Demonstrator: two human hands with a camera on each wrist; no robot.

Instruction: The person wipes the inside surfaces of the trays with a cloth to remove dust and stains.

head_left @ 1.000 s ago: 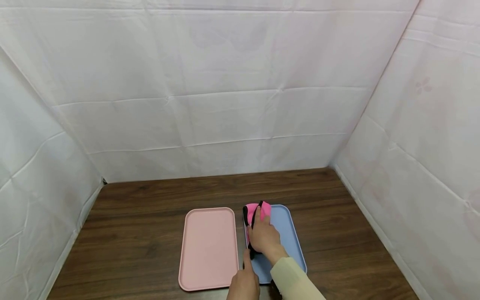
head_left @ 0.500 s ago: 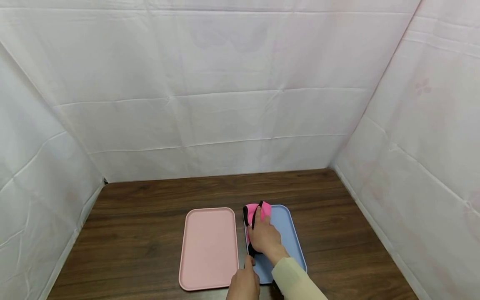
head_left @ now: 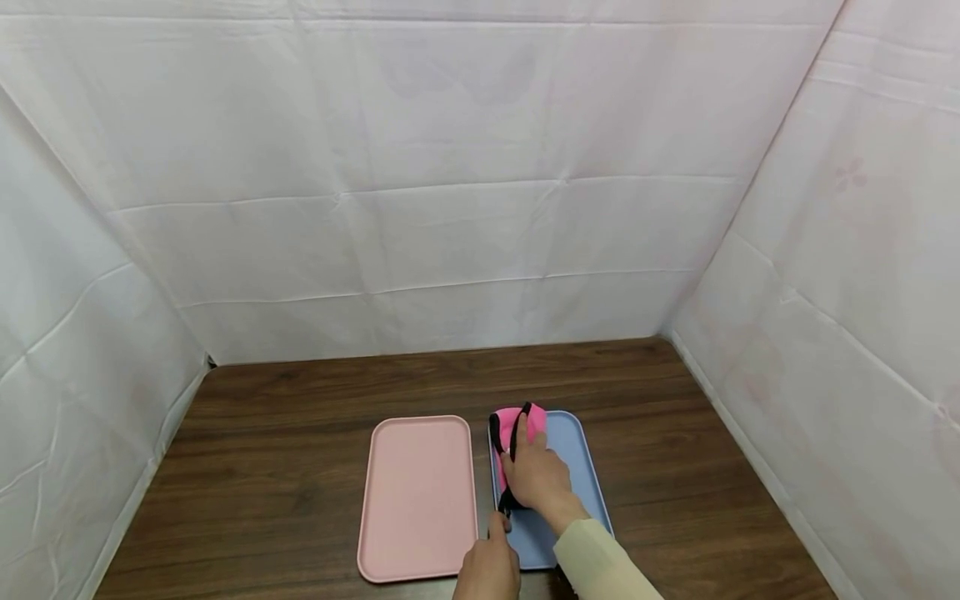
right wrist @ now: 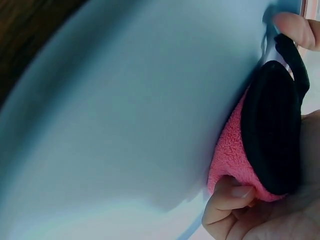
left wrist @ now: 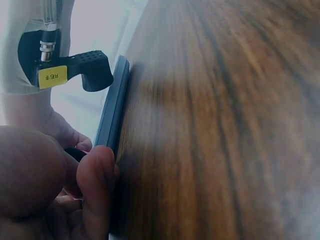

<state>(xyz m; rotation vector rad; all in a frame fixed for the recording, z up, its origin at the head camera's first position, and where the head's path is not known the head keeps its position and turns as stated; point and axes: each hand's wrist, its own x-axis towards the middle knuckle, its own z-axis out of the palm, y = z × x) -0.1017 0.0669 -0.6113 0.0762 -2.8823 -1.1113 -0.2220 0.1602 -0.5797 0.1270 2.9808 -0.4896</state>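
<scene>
A folded pink cloth with black trim lies along the left side of the blue tray. My right hand rests over it in the head view, index finger reaching along the black trim. In the right wrist view, curled fingers of that hand grip the fuzzy edge of the pink cloth. Nearer to me, my left hand pinches the black strap at the cloth's near end. The left wrist view shows my left hand beside the tray's edge; the pinch itself is mostly hidden there.
A pink tray lies just left of the blue one on the dark wooden table. White cloth walls close off the back and both sides. A black wrist mount with a yellow label sits on the right wrist.
My right hand and the pink cloth have shifted slightly to the right. My left hand drew back a little toward me at first, and its fingertips are now at the black strap.
</scene>
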